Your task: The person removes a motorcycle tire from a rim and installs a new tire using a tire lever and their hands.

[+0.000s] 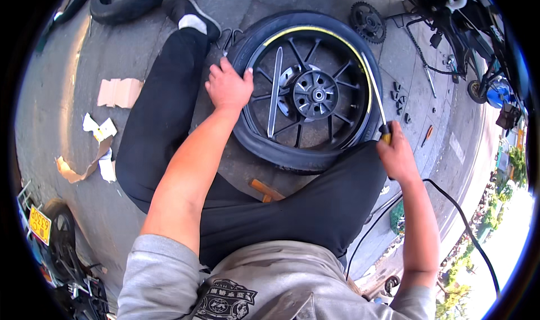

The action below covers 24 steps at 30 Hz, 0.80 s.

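A black spoked motorcycle wheel (pixel 318 95) lies flat between my legs, with its tyre (pixel 306 159) around the rim. A yellow band (pixel 315 30) shows along part of the rim's edge. My right hand (pixel 400 154) is closed round the yellow-and-black handle of a long screwdriver (pixel 376 89). Its shaft slants across the right side of the tyre, and the tip lies by the rim. My left hand (pixel 230 86) rests at the tyre's left edge, thumb and forefinger apart, holding nothing visible. A long silver tyre lever (pixel 275 92) lies across the wheel, left of the hub.
A sprocket (pixel 368 23) lies beyond the wheel, small black rubber pieces (pixel 399 97) and an orange-handled tool (pixel 428 135) to its right. A wooden-handled hammer (pixel 265 189) lies between my thighs. A motorcycle (pixel 444 16) stands far right; torn cardboard (pixel 119 92) lies left. A cable (pixel 461 213) runs right.
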Tool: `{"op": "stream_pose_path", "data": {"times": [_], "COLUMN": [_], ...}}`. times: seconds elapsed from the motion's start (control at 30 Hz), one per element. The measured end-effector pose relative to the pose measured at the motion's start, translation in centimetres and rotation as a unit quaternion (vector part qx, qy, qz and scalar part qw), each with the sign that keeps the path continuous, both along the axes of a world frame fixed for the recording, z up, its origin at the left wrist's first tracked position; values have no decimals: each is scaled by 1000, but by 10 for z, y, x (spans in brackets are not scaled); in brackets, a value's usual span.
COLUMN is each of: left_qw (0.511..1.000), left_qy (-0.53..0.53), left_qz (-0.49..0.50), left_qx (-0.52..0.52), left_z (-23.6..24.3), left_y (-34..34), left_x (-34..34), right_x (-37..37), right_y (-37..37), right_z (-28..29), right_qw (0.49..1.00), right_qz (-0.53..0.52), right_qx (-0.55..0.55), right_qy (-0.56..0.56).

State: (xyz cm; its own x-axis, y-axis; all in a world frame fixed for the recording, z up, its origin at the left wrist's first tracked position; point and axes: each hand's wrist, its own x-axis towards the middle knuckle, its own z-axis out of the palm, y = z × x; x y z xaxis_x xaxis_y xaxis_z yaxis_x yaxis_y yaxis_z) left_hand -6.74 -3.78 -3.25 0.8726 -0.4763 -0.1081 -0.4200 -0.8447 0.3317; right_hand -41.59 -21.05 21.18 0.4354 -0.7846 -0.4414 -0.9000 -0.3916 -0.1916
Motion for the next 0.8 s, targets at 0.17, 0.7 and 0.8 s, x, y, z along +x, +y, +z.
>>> {"op": "stream_pose_path", "data": {"times": [0.17, 0.7, 0.8], "left_qw": [960, 928, 929], "left_qy": [233, 275, 274], "left_qz": [145, 246, 215], "left_qx": [-56, -59, -126], "left_z": [4, 11, -10], "left_y": [39, 51, 58], "left_x": [8, -33, 19], "right_x": [26, -106, -102], "right_y": [-50, -158, -121], "right_z": [-66, -218, -210], "right_qw": [975, 951, 951], "right_qz": [-200, -264, -259], "right_qx": [-99, 141, 145], "right_qy": [-18, -77, -85]}}
